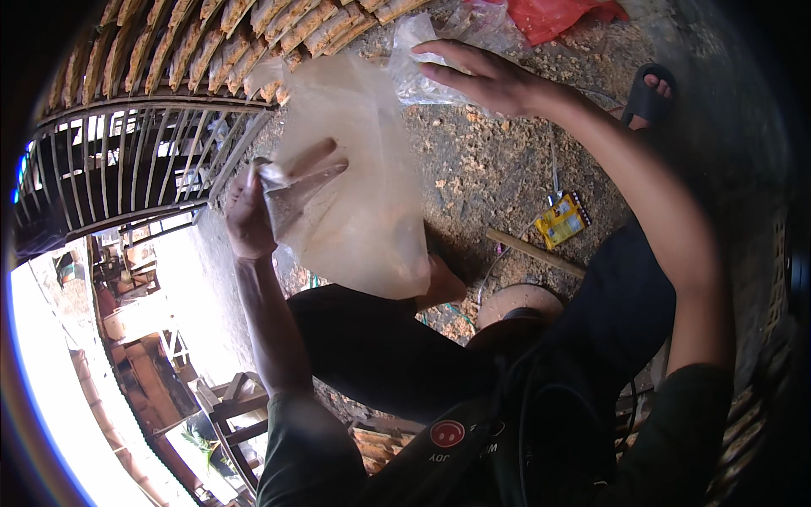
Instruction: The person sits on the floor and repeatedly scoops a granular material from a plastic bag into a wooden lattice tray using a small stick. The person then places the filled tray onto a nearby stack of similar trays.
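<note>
A large translucent plastic bag (363, 203) hangs in front of me, above my legs. My left hand (248, 221) is closed on its left edge, where the plastic is bunched and folded. Two brown finger-like shapes show against the bag beside that hand; I cannot tell whether they are my fingers. To the upper right, my right hand (486, 80) is apart from the bag, its fingers stretched out and nothing in them. Crumpled clear plastic (412, 72) lies just beyond those fingertips. The bag hides part of the ground behind it.
Rows of crusty orange-brown slabs (211, 51) stand at the upper left, above a slatted rack (127, 160). A red plastic bag (562, 17) lies at the top. Crumbs, a yellow packet (562, 220), a wooden stick (536, 252) and a round disc (517, 302) are on the ground. A sandalled foot (650, 93) stands upper right.
</note>
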`<move>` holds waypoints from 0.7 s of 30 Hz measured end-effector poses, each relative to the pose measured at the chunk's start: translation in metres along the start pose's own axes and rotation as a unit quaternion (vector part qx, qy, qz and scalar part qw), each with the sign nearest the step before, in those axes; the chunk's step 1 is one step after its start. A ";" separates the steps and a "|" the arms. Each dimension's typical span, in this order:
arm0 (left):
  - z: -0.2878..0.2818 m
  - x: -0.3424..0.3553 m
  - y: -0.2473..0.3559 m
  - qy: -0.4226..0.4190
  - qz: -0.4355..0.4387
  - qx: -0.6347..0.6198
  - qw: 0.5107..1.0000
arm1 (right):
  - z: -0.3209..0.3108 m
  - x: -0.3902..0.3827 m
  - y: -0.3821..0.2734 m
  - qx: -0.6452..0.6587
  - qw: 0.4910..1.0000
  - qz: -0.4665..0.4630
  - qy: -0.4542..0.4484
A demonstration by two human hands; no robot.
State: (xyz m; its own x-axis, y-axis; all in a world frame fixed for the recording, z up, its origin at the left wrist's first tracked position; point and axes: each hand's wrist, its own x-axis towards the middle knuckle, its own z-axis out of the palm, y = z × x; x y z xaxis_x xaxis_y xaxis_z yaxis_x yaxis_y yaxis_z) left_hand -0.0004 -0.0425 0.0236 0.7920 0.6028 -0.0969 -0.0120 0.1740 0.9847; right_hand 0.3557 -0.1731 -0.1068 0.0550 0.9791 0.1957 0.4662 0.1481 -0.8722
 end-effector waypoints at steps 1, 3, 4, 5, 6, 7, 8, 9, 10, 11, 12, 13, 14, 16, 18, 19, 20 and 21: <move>0.009 0.003 0.004 -0.036 0.019 -0.035 0.999 | 0.000 0.002 0.007 0.032 0.996 0.078 -0.028; -0.012 -0.008 0.006 -0.002 0.066 -0.056 0.996 | 0.004 0.007 0.009 0.104 0.966 0.223 -0.085; -0.024 -0.012 0.004 0.025 0.086 -0.003 0.996 | 0.020 -0.001 0.011 0.119 0.967 0.222 -0.029; -0.039 -0.022 0.004 0.064 0.103 0.056 0.991 | 0.036 0.002 0.009 0.201 0.941 0.268 -0.052; -0.039 -0.024 0.011 -0.011 0.109 0.026 0.994 | 0.047 0.004 0.005 0.278 0.905 0.314 -0.073; -0.037 -0.025 0.009 -0.068 0.123 -0.024 0.990 | 0.056 0.003 0.002 0.352 0.860 0.357 -0.094; -0.024 -0.023 0.009 -0.127 0.131 -0.079 0.980 | 0.065 -0.003 -0.002 0.400 0.821 0.397 -0.089; -0.010 -0.019 0.010 -0.189 0.131 -0.129 0.965 | 0.073 -0.010 -0.008 0.449 0.778 0.431 -0.082; -0.007 -0.022 0.010 -0.193 0.128 -0.161 0.959 | 0.080 -0.012 -0.010 0.494 0.731 0.464 -0.076; -0.016 -0.026 0.009 -0.163 0.130 -0.154 0.966 | 0.092 -0.006 -0.003 0.521 0.739 0.421 -0.070; -0.025 -0.023 0.003 -0.142 0.130 -0.154 0.969 | 0.105 -0.005 0.014 0.543 0.745 0.384 -0.054; -0.035 -0.022 -0.003 -0.117 0.130 -0.151 0.973 | 0.114 -0.007 0.023 0.564 0.747 0.348 -0.044; -0.039 -0.038 -0.004 -0.012 0.129 -0.092 0.987 | 0.110 -0.003 0.011 0.515 0.786 0.341 0.007; -0.040 -0.050 -0.006 0.179 0.125 0.018 0.976 | 0.087 0.007 0.016 0.529 0.795 0.289 0.071; -0.043 -0.063 -0.006 0.286 0.090 0.012 0.954 | 0.057 0.013 0.015 0.566 0.783 0.234 0.104; -0.046 -0.066 -0.004 0.296 0.062 -0.047 0.952 | 0.039 0.018 0.011 0.599 0.767 0.206 0.107; -0.049 -0.067 -0.003 0.301 0.036 -0.108 0.947 | 0.022 0.020 0.008 0.616 0.761 0.179 0.100; -0.053 -0.068 -0.003 0.166 0.014 -0.133 0.977 | 0.008 0.023 0.002 0.633 0.754 0.151 0.089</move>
State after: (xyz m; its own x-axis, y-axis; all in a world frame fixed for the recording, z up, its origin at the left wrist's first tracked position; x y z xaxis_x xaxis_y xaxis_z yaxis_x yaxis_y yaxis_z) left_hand -0.0867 -0.0430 0.0197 0.5485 0.8214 -0.1564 -0.2236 0.3243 0.9192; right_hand 0.3508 -0.1493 -0.1081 0.1598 0.9773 -0.1390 -0.8017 0.0463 -0.5959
